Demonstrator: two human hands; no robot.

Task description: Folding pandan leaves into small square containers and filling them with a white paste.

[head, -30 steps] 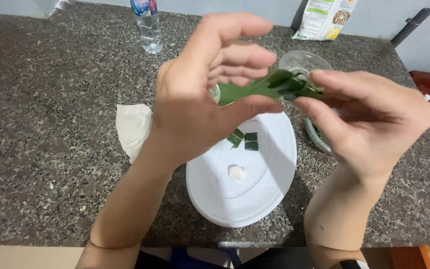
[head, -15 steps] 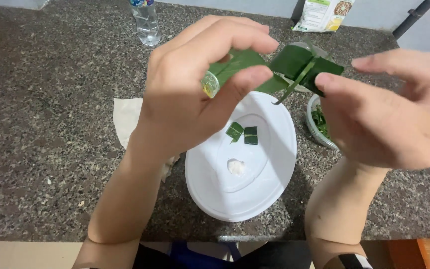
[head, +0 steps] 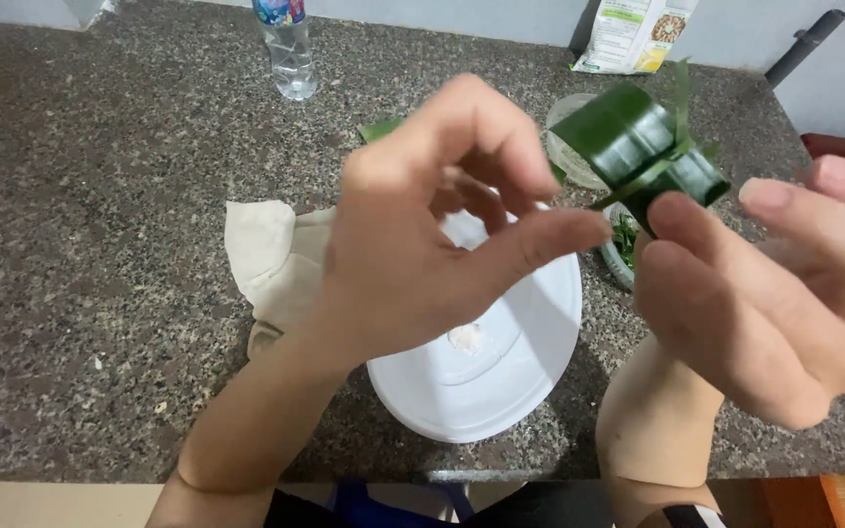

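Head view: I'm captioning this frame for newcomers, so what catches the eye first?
A folded green leaf packet, raised mid-frame, pinched in the right hand. The left hand hovers just beside it, fingers curled. Below them a white plate sits on the speckled counter, a crumpled cloth at its left.

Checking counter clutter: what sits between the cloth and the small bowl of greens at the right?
In the head view, the white plate lies between the cloth and the bowl, partly hidden behind the left hand.
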